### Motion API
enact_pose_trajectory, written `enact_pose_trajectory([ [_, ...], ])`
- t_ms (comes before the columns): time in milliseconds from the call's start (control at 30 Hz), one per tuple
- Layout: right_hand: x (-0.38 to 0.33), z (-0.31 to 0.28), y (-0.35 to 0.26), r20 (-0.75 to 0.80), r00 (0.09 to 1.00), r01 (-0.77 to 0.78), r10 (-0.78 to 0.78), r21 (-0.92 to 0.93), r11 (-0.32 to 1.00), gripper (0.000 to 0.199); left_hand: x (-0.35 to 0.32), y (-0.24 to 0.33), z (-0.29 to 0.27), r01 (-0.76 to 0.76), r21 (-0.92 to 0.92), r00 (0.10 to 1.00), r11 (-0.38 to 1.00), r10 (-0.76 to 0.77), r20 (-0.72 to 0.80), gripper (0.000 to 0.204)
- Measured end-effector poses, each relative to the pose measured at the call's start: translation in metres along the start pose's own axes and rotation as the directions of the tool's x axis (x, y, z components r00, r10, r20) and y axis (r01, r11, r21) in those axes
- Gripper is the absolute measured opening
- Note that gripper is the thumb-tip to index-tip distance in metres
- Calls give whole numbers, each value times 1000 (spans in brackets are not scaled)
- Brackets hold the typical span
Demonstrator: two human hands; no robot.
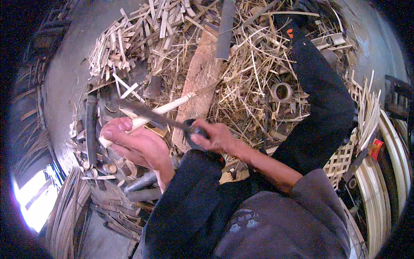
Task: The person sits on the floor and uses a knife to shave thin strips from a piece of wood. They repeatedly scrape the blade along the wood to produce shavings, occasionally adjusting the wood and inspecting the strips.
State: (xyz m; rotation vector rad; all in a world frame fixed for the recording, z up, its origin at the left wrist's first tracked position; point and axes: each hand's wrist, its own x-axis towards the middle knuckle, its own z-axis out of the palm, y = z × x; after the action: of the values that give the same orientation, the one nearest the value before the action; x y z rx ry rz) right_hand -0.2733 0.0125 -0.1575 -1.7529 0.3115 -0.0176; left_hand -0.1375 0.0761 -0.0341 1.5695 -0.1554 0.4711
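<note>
My left hand (136,144) is closed round the near end of a pale bamboo strip (170,105), which slants up to the right, its far end above a wooden plank (196,82). In my right hand (213,137) is the dark handle of a knife (166,121). Its blade points up and left, crosses over the strip just beyond my left fingers, and is blurred toward the tip. Whether the edge touches the strip, I cannot tell.
Split bamboo pieces (123,41) lie heaped at the far left. Thin shavings (254,90) cover the floor around the plank, with a bamboo tube (225,32) at its far end. A woven basket (340,162) and long strips (373,194) are at the right. Cut poles (91,129) lie left.
</note>
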Motion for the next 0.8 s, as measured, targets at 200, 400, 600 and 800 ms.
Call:
enact_pose_trajectory([
  [200, 6, 0, 54, -136, 942, -306, 306, 20, 952, 46, 7, -3, 14, 50, 3, 999, 999, -50, 0, 31],
  [400, -5, -2, -10, 46, 972, -233, 228, 194, 953, 46, -4, -2, 9, -38, -21, 998, 999, 39, 38, 31],
  [600, 6, 4, 111, -234, 911, -356, 341, -26, 934, 57, 1, -4, -2, -17, -122, 998, 992, 24, 64, 32],
  [800, 2, -2, 80, -42, 930, -367, 366, -10, 930, 57, 5, 2, -17, 42, -26, 997, 999, -44, -57, 39],
])
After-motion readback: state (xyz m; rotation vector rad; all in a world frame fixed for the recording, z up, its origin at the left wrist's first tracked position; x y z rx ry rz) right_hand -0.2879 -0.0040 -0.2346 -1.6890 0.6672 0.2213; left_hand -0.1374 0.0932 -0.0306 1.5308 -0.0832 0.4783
